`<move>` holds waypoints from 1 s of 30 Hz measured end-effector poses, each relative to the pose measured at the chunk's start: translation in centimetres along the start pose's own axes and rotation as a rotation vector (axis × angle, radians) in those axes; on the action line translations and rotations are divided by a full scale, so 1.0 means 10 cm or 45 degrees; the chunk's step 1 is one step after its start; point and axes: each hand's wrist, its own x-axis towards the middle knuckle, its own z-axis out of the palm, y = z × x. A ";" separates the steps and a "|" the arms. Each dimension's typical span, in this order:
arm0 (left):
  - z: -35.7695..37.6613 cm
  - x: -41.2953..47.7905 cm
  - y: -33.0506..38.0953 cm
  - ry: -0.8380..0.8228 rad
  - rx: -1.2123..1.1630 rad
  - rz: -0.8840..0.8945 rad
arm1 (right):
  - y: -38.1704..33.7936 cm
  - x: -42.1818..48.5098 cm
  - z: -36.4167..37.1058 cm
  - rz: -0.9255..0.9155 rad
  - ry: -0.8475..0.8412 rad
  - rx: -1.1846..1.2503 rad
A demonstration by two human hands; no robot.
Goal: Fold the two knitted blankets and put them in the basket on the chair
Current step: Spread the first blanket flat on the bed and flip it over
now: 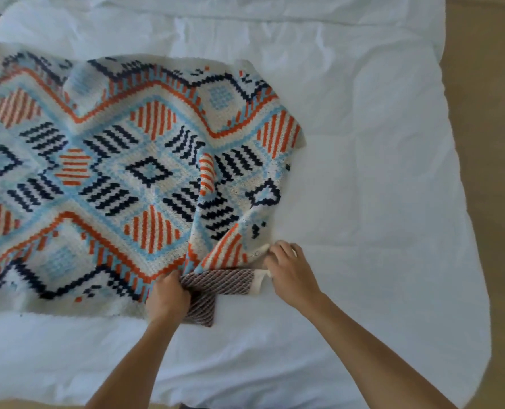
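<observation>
Knitted blanket (121, 172) (near corner turned back) is clenched by left hand (168, 296) and pinched by right hand (289, 270).

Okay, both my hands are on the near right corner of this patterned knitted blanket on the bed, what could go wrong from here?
The knitted blanket is already bunched near the left hand and right hand, so a fold made now may lock in creases. The turned-over corner shows its underside, so edges might not line up. Pulling could also drag the wrinkled white bed sheet.
</observation>
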 end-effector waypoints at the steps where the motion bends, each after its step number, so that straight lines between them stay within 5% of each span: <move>1: -0.02 0.02 -0.06 -0.005 0.044 0.000 | -0.06 0.07 -0.02 -0.033 -0.007 0.034; 5: -0.03 0.06 -0.15 -0.012 0.109 0.129 | -0.23 0.17 -0.05 -0.165 -0.149 0.250; 12: 0.03 -0.08 0.01 -0.155 0.014 0.214 | -0.50 -0.03 0.08 -0.181 -0.168 0.058; 18: 0.08 -0.18 0.16 -0.171 0.054 0.358 | -0.47 -0.23 0.28 0.109 -0.221 0.085; 23: 0.14 -0.35 0.40 -0.160 0.049 0.615 | -0.64 -0.14 0.31 0.205 -0.091 0.158; 26: 0.17 -0.37 0.40 -0.156 0.067 0.638 | -0.54 -0.23 0.32 0.127 0.019 0.381; 30: 0.21 -0.41 0.35 -0.183 0.197 0.632 | -0.06 -0.55 0.14 0.038 0.134 0.287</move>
